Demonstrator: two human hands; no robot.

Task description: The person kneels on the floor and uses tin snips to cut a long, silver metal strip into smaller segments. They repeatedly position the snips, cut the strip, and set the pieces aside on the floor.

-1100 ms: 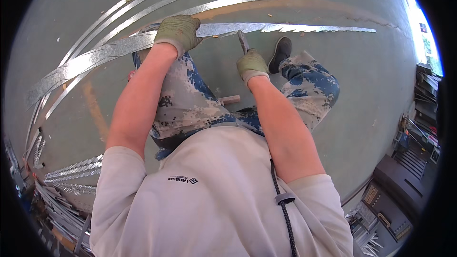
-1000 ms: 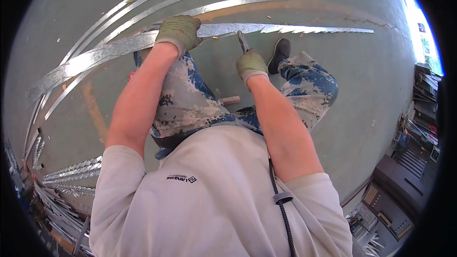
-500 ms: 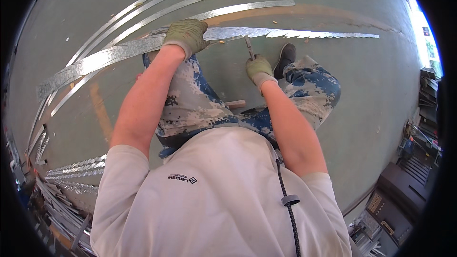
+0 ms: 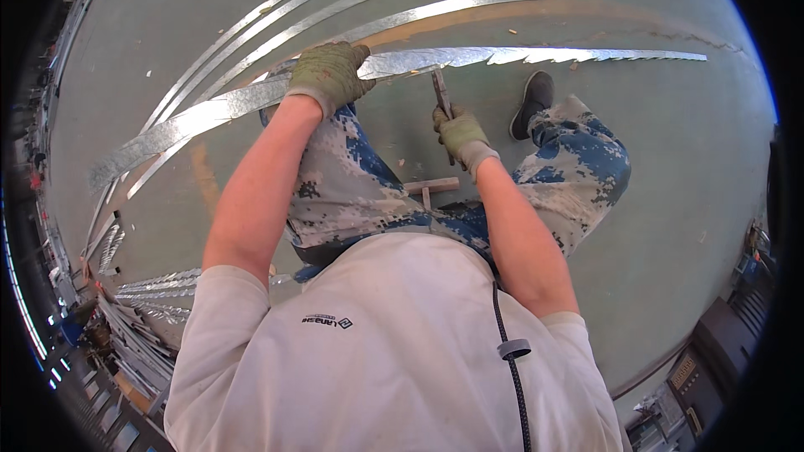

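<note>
A long, shiny sheet-metal strip (image 4: 469, 57) runs across in front of me, its right part edged with sawtooth-like tabs. Over the strip's middle, my left hand (image 4: 328, 77) in a green work glove is closed on it. My right hand (image 4: 461, 132), gloved alike, is wrapped round a pliers-like hand tool (image 4: 440, 90). The tool's narrow end is at the strip's near edge, just left of the larger tabs; whether its jaws grip the metal I cannot tell. Its exact kind is unclear.
Several plain metal strips (image 4: 469, 6) lie on the grey-green floor beyond. A T-shaped wooden piece (image 4: 432, 187) lies between my legs, near my shoe (image 4: 533, 100). Notched strips (image 4: 159, 286) and a pile of metal lengths (image 4: 138, 351) are at lower left. Dark equipment (image 4: 712, 360) stands lower right.
The view has shifted, so the floor and strips sit differently in it. The right hand's tool stays by the strip's edge, with more of its handles showing. The left hand keeps its hold.
</note>
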